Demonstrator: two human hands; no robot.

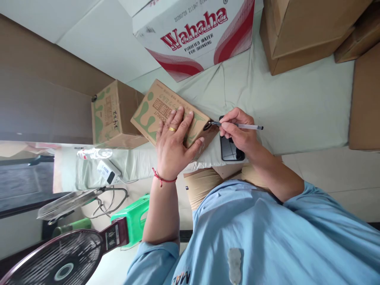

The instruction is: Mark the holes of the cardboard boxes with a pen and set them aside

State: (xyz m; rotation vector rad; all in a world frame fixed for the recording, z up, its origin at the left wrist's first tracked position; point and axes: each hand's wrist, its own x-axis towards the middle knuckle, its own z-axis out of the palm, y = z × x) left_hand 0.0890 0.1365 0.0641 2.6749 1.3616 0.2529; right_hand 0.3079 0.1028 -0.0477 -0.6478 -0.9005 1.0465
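A brown carton with green splashes (150, 114) lies tilted on the pale cloth. My left hand (176, 144) rests flat on its printed face, fingers spread, a gold ring on one finger. In my right hand (239, 128) is a pen (251, 126), pinched between thumb and fingers, its tip at the carton's right corner beside a dark round spot. Partly beneath my right hand, a black phone (230, 150) lies on the cloth.
Another such carton (105, 114) with handwriting stands left. Behind is a white and red Wahaha box (202, 35); brown boxes (314, 27) stand back right. A white device (109, 171) sits at the cloth's left end, near a fan (63, 257) and green stool (135, 219).
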